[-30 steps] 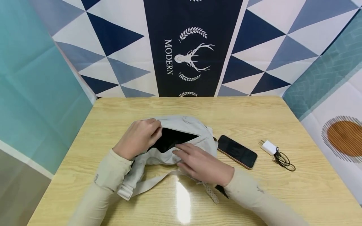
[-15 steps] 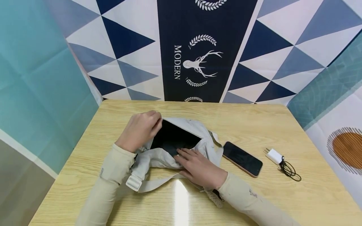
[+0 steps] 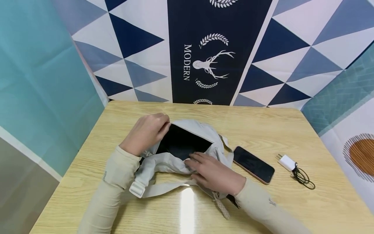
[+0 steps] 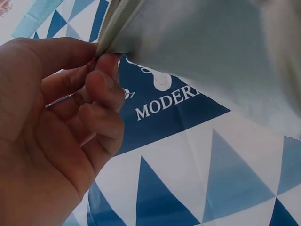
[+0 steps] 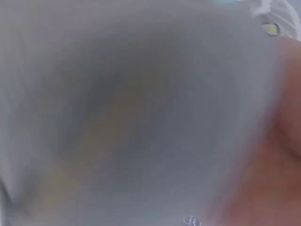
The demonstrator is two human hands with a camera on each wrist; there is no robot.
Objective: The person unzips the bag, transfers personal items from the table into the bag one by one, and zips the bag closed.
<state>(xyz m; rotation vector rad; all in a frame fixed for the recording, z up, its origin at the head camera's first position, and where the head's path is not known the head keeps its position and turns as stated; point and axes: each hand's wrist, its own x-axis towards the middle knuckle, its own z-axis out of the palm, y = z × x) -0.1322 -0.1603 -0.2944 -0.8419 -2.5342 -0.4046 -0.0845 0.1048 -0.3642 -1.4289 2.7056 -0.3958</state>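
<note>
A pale grey fabric bag (image 3: 197, 126) with a strap lies on the wooden table, its zipped mouth spread wide over a black inside. At the far left corner of the mouth, my left hand (image 3: 147, 134) pinches the zipper edge between thumb and forefinger. The left wrist view shows this grip on the bag's edge (image 4: 188, 47) close up, the other fingers curled loosely. My right hand (image 3: 214, 172) holds the near rim, fingertips over the edge and thumb on the outer side. Blurred grey cloth (image 5: 141, 141) fills most of the right wrist view.
A phone (image 3: 254, 165) lies screen up right of the bag. Farther right sits a white charger plug (image 3: 287, 162) with a coiled black cable (image 3: 303, 177). The strap's pale buckle (image 3: 137, 189) and a braided tassel (image 3: 222, 208) lie on the near side.
The bag's mouth has opened wider as the left hand lifted the far edge away from the near rim. The right hand has settled on the near rim. The head view has shifted slightly.
</note>
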